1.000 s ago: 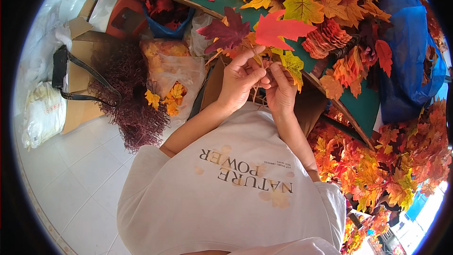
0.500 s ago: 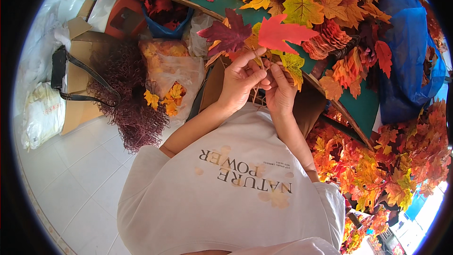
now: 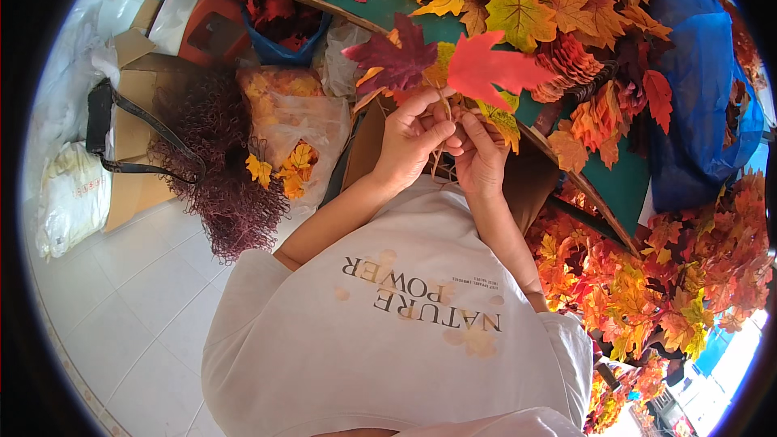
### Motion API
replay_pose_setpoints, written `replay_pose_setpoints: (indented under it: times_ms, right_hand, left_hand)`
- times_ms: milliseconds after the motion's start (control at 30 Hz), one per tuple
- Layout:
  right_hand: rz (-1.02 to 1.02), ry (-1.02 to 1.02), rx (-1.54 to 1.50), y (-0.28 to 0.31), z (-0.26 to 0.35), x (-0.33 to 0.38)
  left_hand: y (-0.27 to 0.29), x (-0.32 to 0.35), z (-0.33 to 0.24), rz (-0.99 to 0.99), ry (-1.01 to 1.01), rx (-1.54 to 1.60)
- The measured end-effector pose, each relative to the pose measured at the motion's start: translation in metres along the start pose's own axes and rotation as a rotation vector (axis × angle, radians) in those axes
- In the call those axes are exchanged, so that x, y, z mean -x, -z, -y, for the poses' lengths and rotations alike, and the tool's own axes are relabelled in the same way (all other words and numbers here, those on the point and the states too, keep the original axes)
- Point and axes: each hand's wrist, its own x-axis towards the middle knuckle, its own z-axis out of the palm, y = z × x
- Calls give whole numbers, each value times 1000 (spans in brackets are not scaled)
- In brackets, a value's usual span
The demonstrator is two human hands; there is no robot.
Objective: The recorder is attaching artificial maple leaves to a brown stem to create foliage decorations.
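In front of my chest, at the table's near edge, my two hands meet around a small bunch of artificial maple leaves. My left hand (image 3: 409,144) pinches the thin brown stems (image 3: 438,163), thumb against fingers, and their loose ends hang below. Close beside it, my right hand (image 3: 483,160) is closed too, its thumb and fingertips at the same stems. Above the fingers spread a bright red leaf (image 3: 495,66), a dark burgundy leaf (image 3: 399,53) and a yellow-green leaf (image 3: 502,125). The exact point where the fingertips grip is partly hidden.
Piles of yellow and orange leaves (image 3: 526,16) and a red-orange stack (image 3: 558,65) lie on the green table (image 3: 611,186). A blue bag (image 3: 696,113) stands at right. Left are purple wiry twigs (image 3: 214,170), a leaf-filled plastic bag (image 3: 295,117) and a cardboard box (image 3: 137,194).
The red leaf has tilted slightly right and down, covering more of the yellow-green leaf. The burgundy leaf has shifted slightly right. Both hands stay almost in place.
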Motion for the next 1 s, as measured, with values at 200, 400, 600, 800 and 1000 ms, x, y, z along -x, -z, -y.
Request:
replay_pose_setpoints:
  times_ms: [200, 400, 600, 800, 1000]
  right_hand:
    - [-43, 64, 21, -5, -2, 0]
    - [-112, 111, 25, -10, -4, 1]
    - [-62, 68, 3, -10, -2, 2]
    - [-66, 65, -9, -4, -9, 0]
    - [-44, 57, 19, 0, -10, 0]
  left_hand:
    - [-3, 0, -3, -53, -15, -60]
    - [-2, 0, -3, -89, -45, -65]
    - [-2, 2, -3, -79, -22, -78]
    - [-1, 1, -3, -75, -30, -58]
    - [2, 0, 1, -68, -41, -91]
